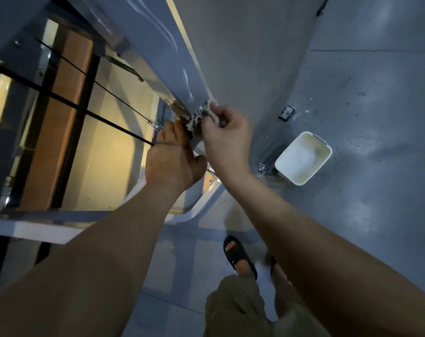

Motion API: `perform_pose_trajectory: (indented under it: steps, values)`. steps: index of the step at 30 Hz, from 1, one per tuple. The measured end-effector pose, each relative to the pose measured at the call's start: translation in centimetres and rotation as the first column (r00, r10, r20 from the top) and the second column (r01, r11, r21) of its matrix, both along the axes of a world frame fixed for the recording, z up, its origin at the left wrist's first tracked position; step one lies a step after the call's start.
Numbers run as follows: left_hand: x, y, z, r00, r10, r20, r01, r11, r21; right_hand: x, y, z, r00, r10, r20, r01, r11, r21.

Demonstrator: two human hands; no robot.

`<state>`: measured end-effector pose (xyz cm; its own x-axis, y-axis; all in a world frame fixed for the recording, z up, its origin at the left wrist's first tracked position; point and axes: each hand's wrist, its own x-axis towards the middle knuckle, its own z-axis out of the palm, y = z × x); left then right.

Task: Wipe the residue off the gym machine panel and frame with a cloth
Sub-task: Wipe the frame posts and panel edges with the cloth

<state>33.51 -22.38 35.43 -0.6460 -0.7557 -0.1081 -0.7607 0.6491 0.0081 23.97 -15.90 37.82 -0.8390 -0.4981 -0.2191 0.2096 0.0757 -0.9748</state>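
Where right hand [227,139] grips it, cloth [199,115] bunched, grey-white, frayed.

I record the cloth [201,115] against the frame's [162,52] lower end, between left hand [172,161] and right hand [227,139]. The panel [109,147] lies left of the frame. A tub [304,158] stands on the floor [377,215], right of both hands.

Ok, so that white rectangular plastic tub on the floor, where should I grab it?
Take the white rectangular plastic tub by the grey handles at its two short ends, reaching down from above. It stands upright and open-topped, seemingly holding liquid, so a level lift should avoid spills.
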Motion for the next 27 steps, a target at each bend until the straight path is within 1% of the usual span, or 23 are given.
perform_pose_trajectory:
  steps: [2, 5, 6, 9, 12, 13, 15, 17, 19, 20, 22, 24, 26, 27]
  values:
    - [0.2, 0.0, -0.2, 1.0, -0.03, 0.011, 0.03, 0.999, -0.015, -0.1, -0.1, 0.3, 0.999, 0.009, 0.039, -0.01, 1.0, 0.019]
    - [0.3, -0.2, -0.4, 0.999, -0.051, 0.014, 0.051, 0.999, 0.002, 0.0, -0.3, 1.1, 0.998, 0.009, -0.057, -0.012, 0.999, -0.042]
    - [0.3, -0.3, -0.5, 0.999, -0.04, 0.023, 0.04, 0.999, -0.001, 0.0, -0.2, 1.0, 0.998, 0.003, -0.057, -0.005, 0.999, -0.04]
    - [0.4, -0.2, -0.4, 0.999, -0.049, -0.011, 0.049, 0.998, -0.028, -0.2, -0.2, 1.6, 0.998, -0.017, 0.068, 0.019, 0.999, -0.026]
    - [0.5, -0.2, -0.5, 0.996, -0.064, -0.059, 0.064, 0.998, -0.001, -0.1, -0.5, 2.7, 0.999, -0.011, -0.031, 0.009, 0.997, -0.071]
    - [0.4, -0.3, -0.5, 0.998, -0.056, -0.042, 0.057, 0.998, 0.007, 0.0, -0.5, 2.7, 0.999, -0.015, -0.051, 0.012, 0.997, -0.07]
    - [0.2, -0.4, -0.3, 0.998, -0.057, 0.012, 0.057, 0.998, -0.01, 0.0, -0.4, 2.8, 0.999, -0.038, -0.027, 0.037, 0.998, -0.047]
    - [0.3, -0.3, -0.2, 0.997, -0.073, 0.008, 0.073, 0.997, -0.006, -0.2, -0.4, 3.3, 0.999, -0.037, 0.018, 0.038, 0.998, -0.058]
    - [0.4, -0.1, -0.2, 0.997, -0.083, 0.003, 0.083, 0.997, 0.006, -0.1, -0.5, 3.8, 1.0, -0.015, -0.014, 0.013, 0.993, -0.121]
    - [0.4, 0.0, 0.0, 0.997, -0.072, 0.003, 0.072, 0.997, 0.004, -0.1, -0.6, 3.8, 0.999, -0.012, -0.042, 0.006, 0.992, -0.124]
    - [0.3, 0.0, 0.1, 0.998, -0.068, -0.012, 0.068, 0.997, -0.026, 0.1, -0.3, 3.5, 0.998, -0.03, -0.05, 0.026, 0.996, -0.09]
    - [0.4, 0.0, 0.1, 0.994, -0.108, -0.009, 0.107, 0.992, -0.066, 0.0, -0.4, 3.5, 0.999, -0.018, -0.037, 0.016, 0.999, -0.048]
    - [0.5, -0.2, -0.3, 0.992, -0.125, 0.016, 0.126, 0.991, -0.035, -0.1, -0.3, 3.9, 0.997, -0.006, -0.08, -0.001, 0.995, -0.095]
    - [0.5, -0.2, -0.4, 0.993, -0.113, 0.042, 0.115, 0.993, -0.03, -0.2, -0.2, 3.9, 0.992, -0.004, -0.127, -0.011, 0.993, -0.121]
